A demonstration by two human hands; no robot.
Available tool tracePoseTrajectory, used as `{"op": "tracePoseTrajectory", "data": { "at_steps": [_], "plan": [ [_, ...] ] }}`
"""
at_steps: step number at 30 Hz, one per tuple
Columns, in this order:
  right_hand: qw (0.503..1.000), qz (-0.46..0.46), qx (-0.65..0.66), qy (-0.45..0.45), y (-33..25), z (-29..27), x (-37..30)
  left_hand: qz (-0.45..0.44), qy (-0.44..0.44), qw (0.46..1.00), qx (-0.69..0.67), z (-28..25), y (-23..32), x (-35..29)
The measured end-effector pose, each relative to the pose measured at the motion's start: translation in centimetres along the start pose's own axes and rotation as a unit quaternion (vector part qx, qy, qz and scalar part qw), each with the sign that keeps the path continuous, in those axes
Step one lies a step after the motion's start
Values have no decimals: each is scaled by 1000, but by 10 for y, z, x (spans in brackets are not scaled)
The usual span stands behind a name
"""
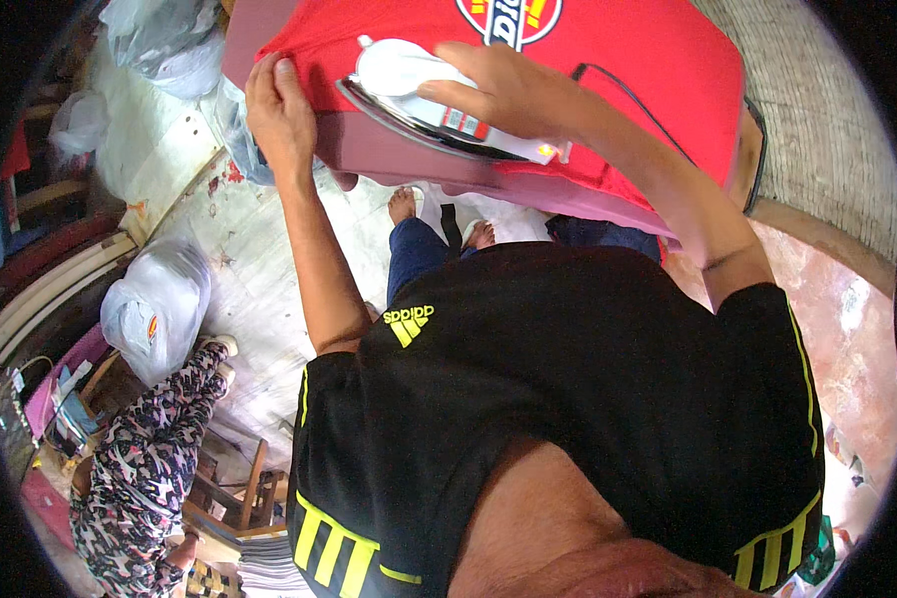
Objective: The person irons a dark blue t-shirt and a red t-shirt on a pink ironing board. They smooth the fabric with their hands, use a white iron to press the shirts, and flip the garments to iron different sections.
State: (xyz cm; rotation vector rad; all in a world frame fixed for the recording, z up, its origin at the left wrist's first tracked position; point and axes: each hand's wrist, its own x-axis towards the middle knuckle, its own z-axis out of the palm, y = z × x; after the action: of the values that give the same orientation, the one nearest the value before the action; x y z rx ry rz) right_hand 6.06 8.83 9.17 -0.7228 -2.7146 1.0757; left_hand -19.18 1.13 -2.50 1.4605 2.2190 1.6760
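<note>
A white-and-grey clothes iron (401, 72) lies on a bright red cloth (658, 60) with a round printed badge at its far side. My right hand (503, 90) is closed around the iron's handle, thumb and fingers on either side. The iron's pointed metal-edged soleplate rests against the cloth near its front edge. At the cloth's left edge, my left hand (281, 108) has its fingers bent over the fabric and appears to grip it; part of that grip is hidden. Under the cloth is a mauve-covered ironing table (374, 149).
A black cord (633, 95) runs across the cloth to the right. Translucent plastic bags (164, 45) sit at the far left, and a filled bag (156, 304) is on the floor. A person in patterned trousers (145, 468) is at the lower left. A ribbed surface (817, 120) borders the right.
</note>
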Motion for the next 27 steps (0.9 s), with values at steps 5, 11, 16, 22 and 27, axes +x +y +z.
{"op": "tracePoseTrajectory", "data": {
  "at_steps": [5,11,16,22,27],
  "plan": [
    [994,103,12,18,9,-4,-92,101,-9,978,183,22,-9,-12],
    [975,195,74,77,-1,5,-156,97,-7,965,245,19,-17,-13],
    [975,182,89,95,-1,5,-132,69,-23,951,301,20,-13,-12],
    [980,165,30,106,1,6,-123,91,-76,933,340,26,5,-15],
    [916,287,99,264,1,20,-150,175,-224,942,179,63,74,-51]
  ]
}}
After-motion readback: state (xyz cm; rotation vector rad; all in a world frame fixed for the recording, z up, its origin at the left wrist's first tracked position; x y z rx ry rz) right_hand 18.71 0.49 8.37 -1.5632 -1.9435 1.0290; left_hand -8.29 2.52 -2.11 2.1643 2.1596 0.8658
